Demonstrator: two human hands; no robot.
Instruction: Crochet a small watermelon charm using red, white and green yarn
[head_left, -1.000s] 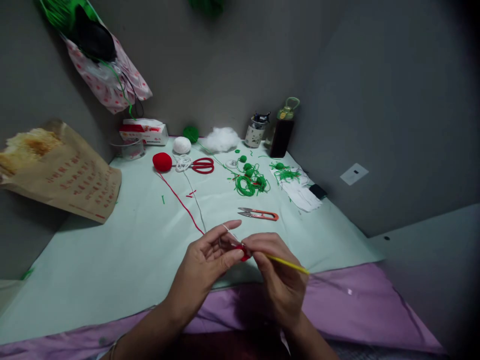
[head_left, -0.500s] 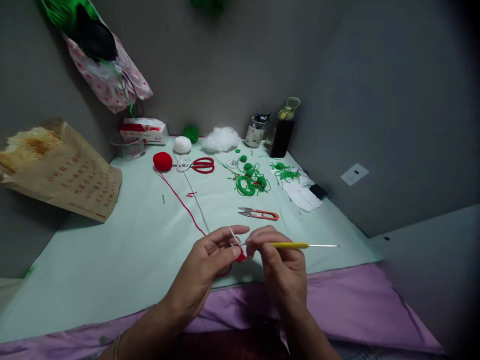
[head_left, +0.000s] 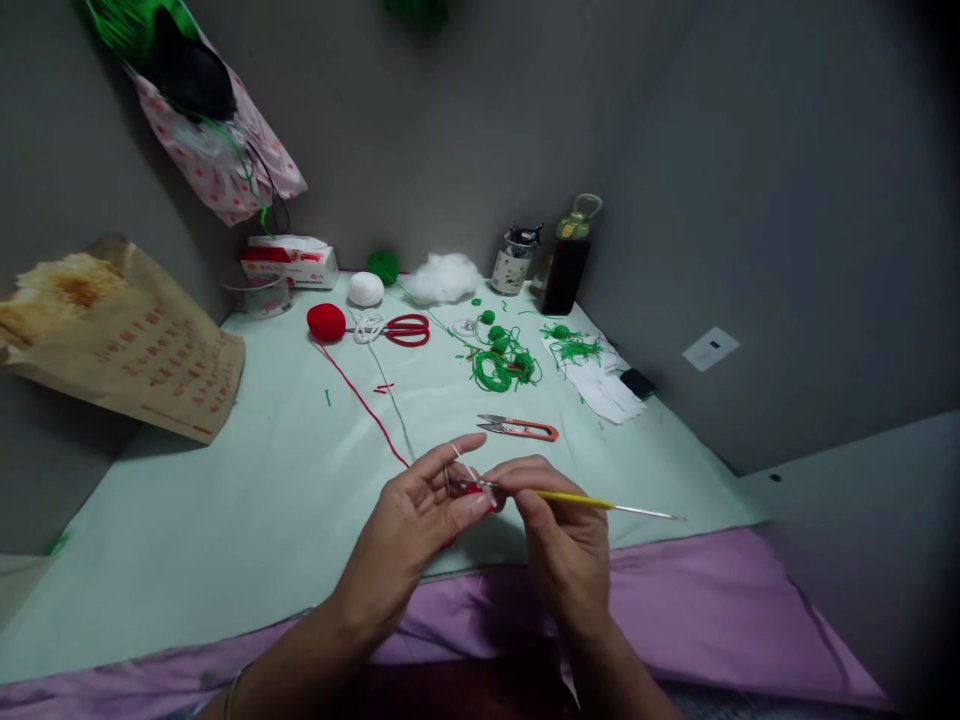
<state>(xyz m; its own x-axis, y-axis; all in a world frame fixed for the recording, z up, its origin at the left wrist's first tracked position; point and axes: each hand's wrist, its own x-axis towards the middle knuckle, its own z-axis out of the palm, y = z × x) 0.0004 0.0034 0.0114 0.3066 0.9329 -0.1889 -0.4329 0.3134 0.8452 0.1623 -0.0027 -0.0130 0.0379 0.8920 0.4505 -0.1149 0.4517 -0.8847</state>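
My left hand (head_left: 409, 525) pinches a small red and white crochet piece (head_left: 487, 493) between thumb and fingers, its index finger raised with white yarn (head_left: 463, 460) over it. My right hand (head_left: 566, 535) is closed on a yellow-handled crochet hook (head_left: 577, 498). The hook's near tip meets the piece; its other metal end points right. Red yarn (head_left: 364, 403) runs from a red ball (head_left: 326, 322) on the table toward my left hand. Most of the crochet piece is hidden by my fingers.
Orange thread snips (head_left: 525, 429) lie just beyond my hands. Farther back are red-handled scissors (head_left: 407, 330), a white ball (head_left: 365, 289), white stuffing (head_left: 446, 278), green yarn pieces (head_left: 495, 368), a jar (head_left: 512, 262) and a bottle (head_left: 568, 265). A paper bag (head_left: 165, 360) stands left.
My left index finger has lifted and shifted slightly left, with the white yarn. The crochet hook has tilted, its far end lower. The crochet piece has turned a little in my fingers.
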